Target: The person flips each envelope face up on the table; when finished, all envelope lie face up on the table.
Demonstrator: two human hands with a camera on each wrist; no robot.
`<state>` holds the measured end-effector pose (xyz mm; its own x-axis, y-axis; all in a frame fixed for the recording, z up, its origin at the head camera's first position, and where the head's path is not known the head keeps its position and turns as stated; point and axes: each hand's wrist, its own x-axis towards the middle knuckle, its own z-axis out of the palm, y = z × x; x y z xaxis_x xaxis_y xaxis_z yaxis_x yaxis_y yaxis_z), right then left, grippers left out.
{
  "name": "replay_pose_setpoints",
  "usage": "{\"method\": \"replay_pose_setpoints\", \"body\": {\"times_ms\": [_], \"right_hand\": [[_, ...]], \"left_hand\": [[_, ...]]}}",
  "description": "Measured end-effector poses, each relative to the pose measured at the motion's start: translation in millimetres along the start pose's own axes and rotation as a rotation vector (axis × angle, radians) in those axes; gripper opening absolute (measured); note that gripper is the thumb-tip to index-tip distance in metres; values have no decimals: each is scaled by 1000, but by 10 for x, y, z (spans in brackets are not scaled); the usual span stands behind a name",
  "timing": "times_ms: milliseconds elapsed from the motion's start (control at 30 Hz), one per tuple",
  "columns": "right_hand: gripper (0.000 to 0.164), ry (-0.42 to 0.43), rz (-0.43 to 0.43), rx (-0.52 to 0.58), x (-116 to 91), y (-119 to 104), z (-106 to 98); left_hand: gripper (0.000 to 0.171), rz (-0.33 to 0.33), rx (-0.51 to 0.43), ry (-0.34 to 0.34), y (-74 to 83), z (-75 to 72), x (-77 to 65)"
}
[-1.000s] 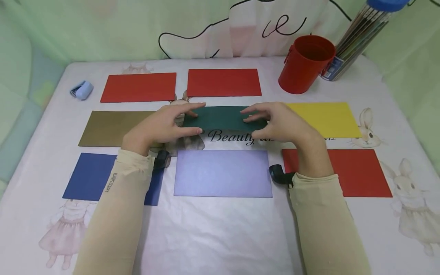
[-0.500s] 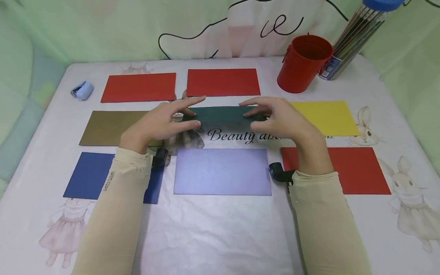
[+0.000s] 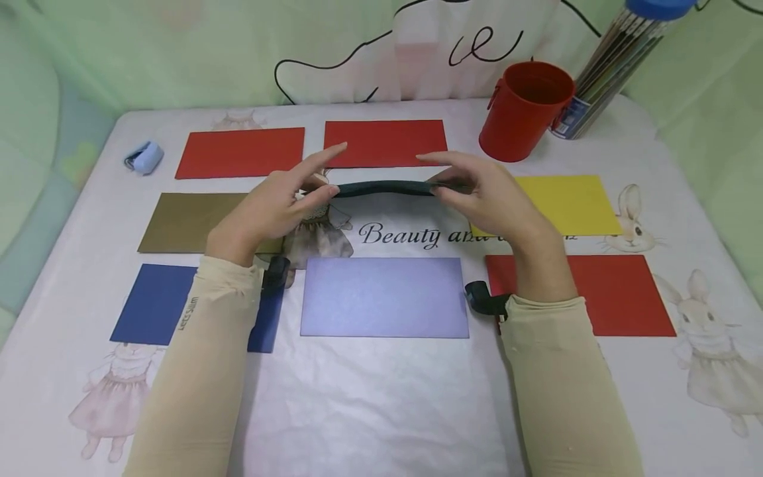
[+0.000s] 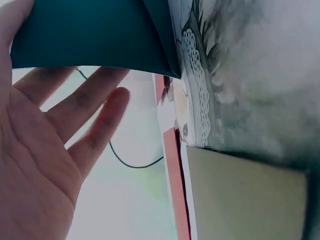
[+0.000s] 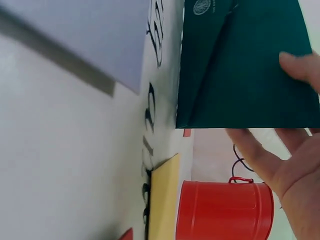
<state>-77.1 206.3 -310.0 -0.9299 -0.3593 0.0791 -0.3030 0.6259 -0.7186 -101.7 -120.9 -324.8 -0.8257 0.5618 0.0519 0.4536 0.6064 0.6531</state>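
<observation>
Between hands, green envelope partly hidden

Beige on both forearms here, and look at the left sleeve: small dark lettering runs lengthwise near the wrist, reading something like "Lets Slim", with the cloth bunching into soft folds at the cuff. Over to the right sleeve, same snug, pale fabric, gently creased at its hem. Black gear at each wrist, too: a stubby, rounded left camera, and a right camera bent like a pipe elbow!
</observation>
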Motion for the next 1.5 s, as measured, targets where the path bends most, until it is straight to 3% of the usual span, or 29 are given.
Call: {"method": "replay_pose_setpoints", "body": {"times_ms": [100,267,433,667,1033,1500], "right_hand": [[56,58,-18,-59,7,-12,17],[69,101,53,-141,-5,-37,34],[75,128,89,-105,-16,-32,23],[67,118,110,-44,-1,-2,-4],[63,124,218,-65,9,50,8],[75,-89,302,-43,21,119,20]], "left_hand": [[66,-3,26,67,13,8,-12],[70,33,69,142,41,44,-1],[75,9,70,157,49,56,16],[84,-27,31,171,-1,41,21],[80,-156,-7,75,-53,98,44],[79,-248,65,-48,-60,150,55]]}}
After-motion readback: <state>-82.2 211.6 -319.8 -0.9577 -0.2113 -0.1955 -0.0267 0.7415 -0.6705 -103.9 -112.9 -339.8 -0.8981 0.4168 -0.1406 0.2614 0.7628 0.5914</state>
